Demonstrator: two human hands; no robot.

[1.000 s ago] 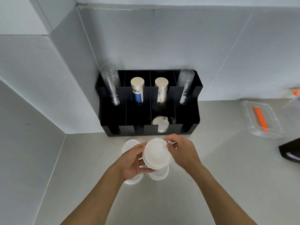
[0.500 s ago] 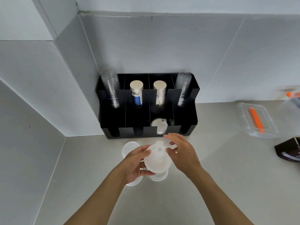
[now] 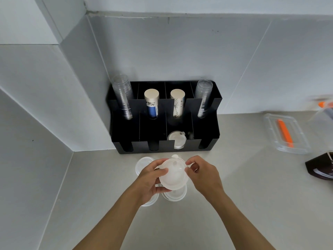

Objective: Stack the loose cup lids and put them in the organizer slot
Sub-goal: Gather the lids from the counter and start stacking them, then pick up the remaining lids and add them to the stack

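Observation:
A small stack of white cup lids [image 3: 173, 175] is held above the counter between both hands. My left hand [image 3: 151, 181] grips its left and lower edge, and my right hand [image 3: 201, 175] pinches its right edge. Loose white lids lie on the counter underneath: one [image 3: 143, 164] at the upper left, one [image 3: 175, 194] just below the held stack, and one [image 3: 150, 202] mostly hidden under my left hand. The black organizer [image 3: 209, 147] stands against the wall behind them. Lids [image 3: 177, 140] sit in its third front slot from the left.
The organizer's back row holds two clear cup stacks [image 3: 122, 97] and two paper cup stacks [image 3: 151, 103]. At the right are a clear plastic box [image 3: 286, 133] with an orange item and a dark packet [image 3: 320, 168]. Walls close in at the left and behind.
The held lids have tilted from facing me to lying flatter and lower. Both hands have shifted slightly toward the organizer, and the view has dropped a little.

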